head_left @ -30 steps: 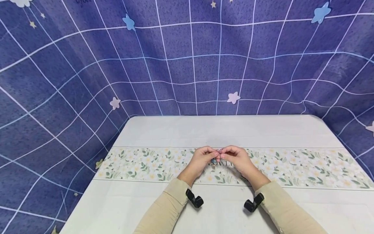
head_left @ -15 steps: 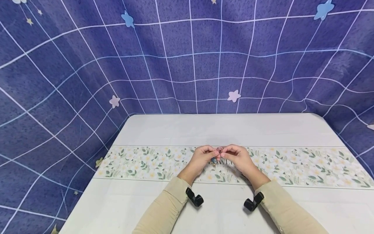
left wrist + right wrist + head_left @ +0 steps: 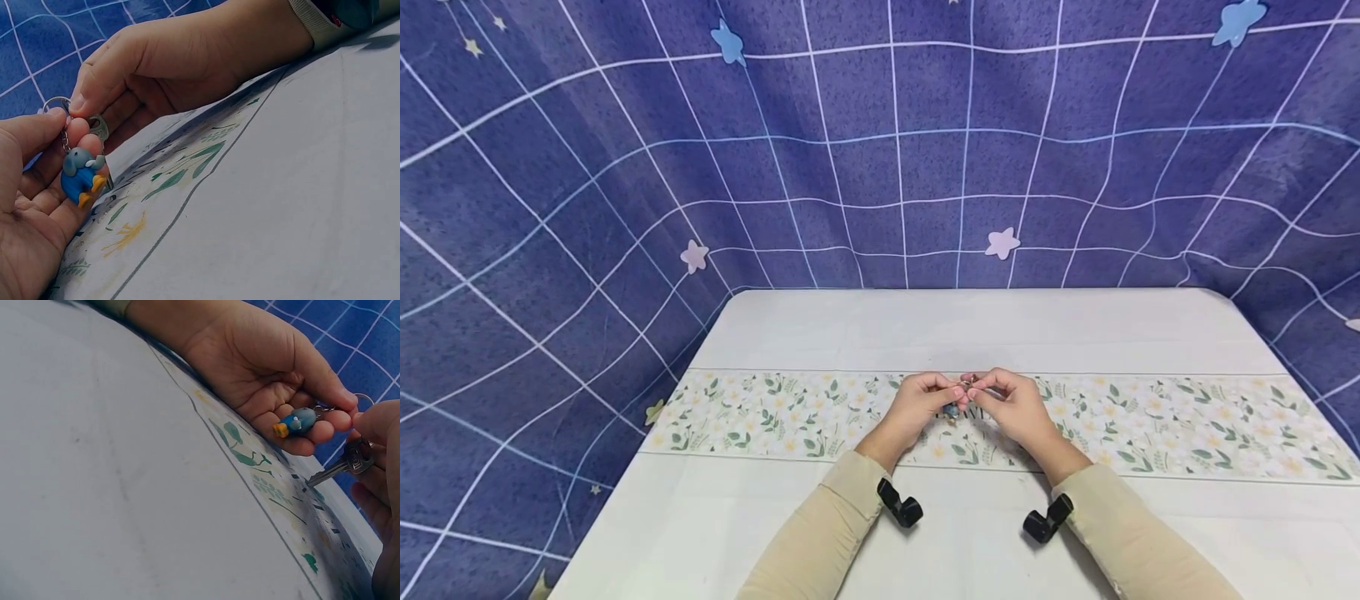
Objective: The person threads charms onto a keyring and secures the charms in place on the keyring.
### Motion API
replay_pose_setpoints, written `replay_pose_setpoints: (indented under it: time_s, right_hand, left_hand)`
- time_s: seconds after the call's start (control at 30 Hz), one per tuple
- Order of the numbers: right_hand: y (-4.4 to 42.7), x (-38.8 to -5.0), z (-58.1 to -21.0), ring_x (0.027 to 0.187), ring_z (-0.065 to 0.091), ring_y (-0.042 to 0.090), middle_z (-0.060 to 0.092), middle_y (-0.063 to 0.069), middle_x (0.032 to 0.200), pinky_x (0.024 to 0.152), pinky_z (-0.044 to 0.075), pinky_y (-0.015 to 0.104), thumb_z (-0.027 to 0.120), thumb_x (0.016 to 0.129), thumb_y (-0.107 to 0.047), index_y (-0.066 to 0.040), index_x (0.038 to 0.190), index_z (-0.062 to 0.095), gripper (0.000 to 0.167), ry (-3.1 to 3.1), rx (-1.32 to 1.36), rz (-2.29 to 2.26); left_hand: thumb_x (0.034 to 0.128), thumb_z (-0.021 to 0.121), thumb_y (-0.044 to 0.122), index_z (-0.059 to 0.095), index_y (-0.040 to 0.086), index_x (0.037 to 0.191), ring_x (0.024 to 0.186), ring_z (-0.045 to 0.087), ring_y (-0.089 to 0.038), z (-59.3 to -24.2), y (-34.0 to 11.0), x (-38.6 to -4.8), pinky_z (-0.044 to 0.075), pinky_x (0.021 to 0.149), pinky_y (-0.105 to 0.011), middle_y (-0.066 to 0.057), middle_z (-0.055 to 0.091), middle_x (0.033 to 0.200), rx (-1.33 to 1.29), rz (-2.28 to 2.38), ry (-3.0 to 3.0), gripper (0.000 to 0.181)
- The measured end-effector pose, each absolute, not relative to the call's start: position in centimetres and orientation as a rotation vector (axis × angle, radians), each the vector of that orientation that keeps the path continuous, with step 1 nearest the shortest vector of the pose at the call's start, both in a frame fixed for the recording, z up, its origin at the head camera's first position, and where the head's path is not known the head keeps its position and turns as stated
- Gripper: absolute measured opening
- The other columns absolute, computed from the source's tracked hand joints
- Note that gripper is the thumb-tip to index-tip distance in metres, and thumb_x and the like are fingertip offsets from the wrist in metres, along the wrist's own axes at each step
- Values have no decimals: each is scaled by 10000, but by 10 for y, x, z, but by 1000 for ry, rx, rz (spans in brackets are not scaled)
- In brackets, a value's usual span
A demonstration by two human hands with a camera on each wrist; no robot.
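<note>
Over the printed table runner, my left hand [image 3: 913, 408] and right hand [image 3: 1011, 407] meet fingertip to fingertip at a thin metal key ring [image 3: 364, 397]. The left thumb and fingers pinch one side of the ring; the right thumb and finger pinch it close by. From a short chain hangs an elephant figurine [image 3: 81, 175] in blue with yellow feet, lying against the left fingers. A metal key [image 3: 340, 466] dangles under the right fingertips. In the left wrist view, only the key's head [image 3: 99, 127] shows clearly; fingers cover part of the ring.
A white table [image 3: 850, 325] carries a band of floral print [image 3: 775, 417] with dark lettering under the hands. Behind and to the left hangs a blue-violet curtain [image 3: 865, 167] with grid lines and stars. Black camera mounts [image 3: 900, 503] sit at both sleeve cuffs.
Both hands stay nearly in place, with small finger shifts at the key ring. More metal shows between the fingertips now. The head view has tilted slightly.
</note>
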State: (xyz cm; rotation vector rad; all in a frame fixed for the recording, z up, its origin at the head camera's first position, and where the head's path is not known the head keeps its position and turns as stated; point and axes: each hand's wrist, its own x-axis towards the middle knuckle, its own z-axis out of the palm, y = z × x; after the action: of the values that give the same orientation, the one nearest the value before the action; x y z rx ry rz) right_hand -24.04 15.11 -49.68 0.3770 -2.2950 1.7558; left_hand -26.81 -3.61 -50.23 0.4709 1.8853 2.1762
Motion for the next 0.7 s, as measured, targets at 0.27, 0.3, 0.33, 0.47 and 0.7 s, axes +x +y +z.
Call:
replay_pose_setpoints:
  time_s: [0.27, 0.3, 0.33, 0.47, 0.7]
  right_hand:
    - [149, -239, -496, 1051, 710, 335, 749, 145, 1082, 931, 547, 444, 750, 885, 11, -58, 819, 700, 107, -2291, 404, 1657]
    - [149, -239, -496, 1046, 712, 335, 752, 142, 1072, 926, 549, 449, 754, 882, 9, -62, 816, 702, 110, -2290, 403, 1646]
    - [149, -238, -496, 1042, 713, 335, 753, 138, 1065, 919, 551, 453, 757, 881, 6, -66, 813, 705, 112, -2292, 401, 1631]
    - [149, -238, -496, 1032, 718, 327, 759, 123, 1044, 901, 559, 454, 766, 876, -3, -81, 807, 714, 117, -2296, 399, 1574]
    - [148, -239, -497, 1029, 723, 312, 761, 109, 1048, 900, 560, 410, 775, 875, -18, -95, 808, 704, 124, -2309, 406, 1508]
  left_hand:
    - [949, 694, 39, 690, -68, 899, 772, 718, -140, -503, -36, -269, 560, 744, -244, -3, 736, 771, 460, 2164, 1898, 118]
    - [950, 695, 48, 697, -51, 893, 774, 717, -139, -503, -36, -269, 552, 733, -237, -1, 736, 767, 459, 2161, 1904, 114]
    - [948, 699, 54, 704, -36, 887, 774, 717, -139, -503, -37, -269, 544, 721, -231, -3, 736, 765, 458, 2163, 1906, 109]
    - [949, 699, 59, 702, -45, 890, 776, 720, -141, -503, -36, -269, 548, 722, -235, -1, 739, 768, 457, 2156, 1921, 120]
    - [942, 702, 40, 692, -94, 908, 778, 720, -143, -505, -35, -269, 581, 795, -282, -20, 741, 781, 462, 2152, 1965, 139]
